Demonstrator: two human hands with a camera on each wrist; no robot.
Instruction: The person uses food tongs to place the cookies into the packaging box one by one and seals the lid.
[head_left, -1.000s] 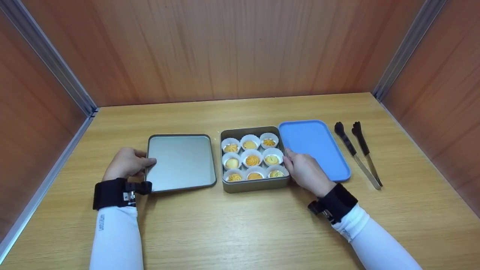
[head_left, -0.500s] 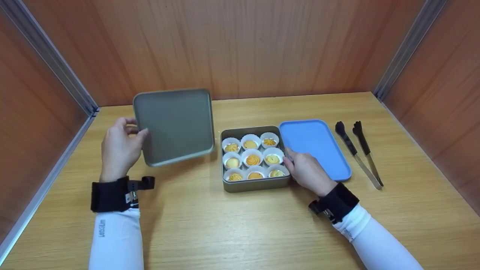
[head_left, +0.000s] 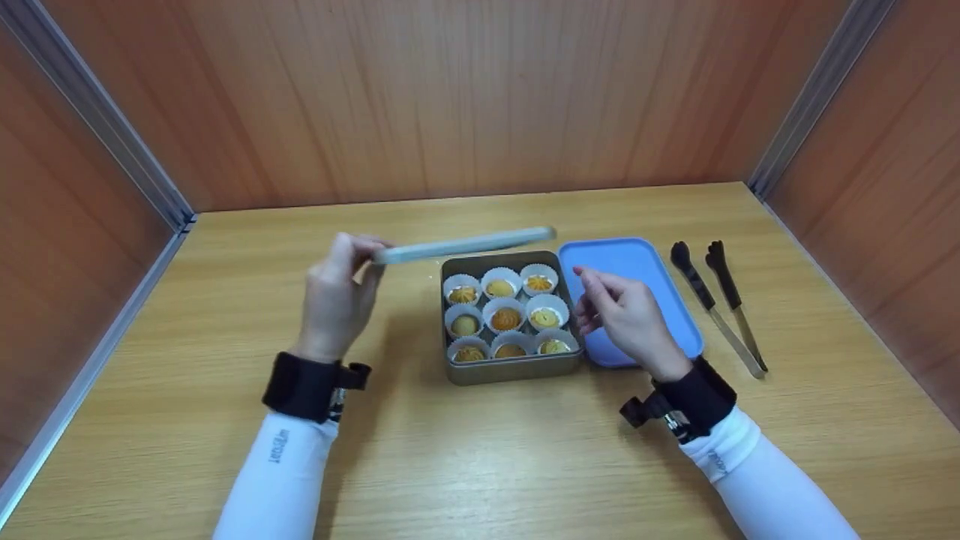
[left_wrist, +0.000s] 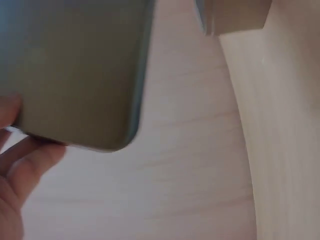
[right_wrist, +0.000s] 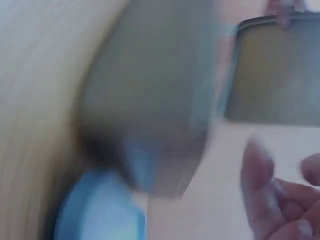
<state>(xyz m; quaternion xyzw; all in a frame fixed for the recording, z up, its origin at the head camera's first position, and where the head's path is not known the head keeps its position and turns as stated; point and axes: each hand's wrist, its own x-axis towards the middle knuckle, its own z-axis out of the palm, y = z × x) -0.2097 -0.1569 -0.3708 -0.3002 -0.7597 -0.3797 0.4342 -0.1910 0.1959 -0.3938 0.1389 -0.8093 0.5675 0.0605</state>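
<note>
My left hand point(head_left: 334, 296) pinches the metal tin lid point(head_left: 465, 246) by its left edge and holds it raised over the back of the tin, nearly edge-on in the head view. The left wrist view shows the thumb on one face of the lid point(left_wrist: 75, 75) and fingers behind it. The open rectangular tin point(head_left: 517, 368) holds several piped cookies point(head_left: 505, 319) in white paper cups, in rows. My right hand point(head_left: 630, 319) is apart from the tin, just right of it, fingers loosely curled with nothing in them. The right wrist view shows its thumb and fingertips apart.
A blue tray point(head_left: 630, 255) lies against the tin's right side, partly under my right hand in the head view. Farther right lie tongs point(head_left: 724, 334) with black tips, spread apart. Wooden panels point(head_left: 480, 97) enclose the table at the back and sides.
My left hand has lifted the lid off the table, tilted it up and carried it right, over the tin's back. My right hand has let go of the tin's right side and risen.
</note>
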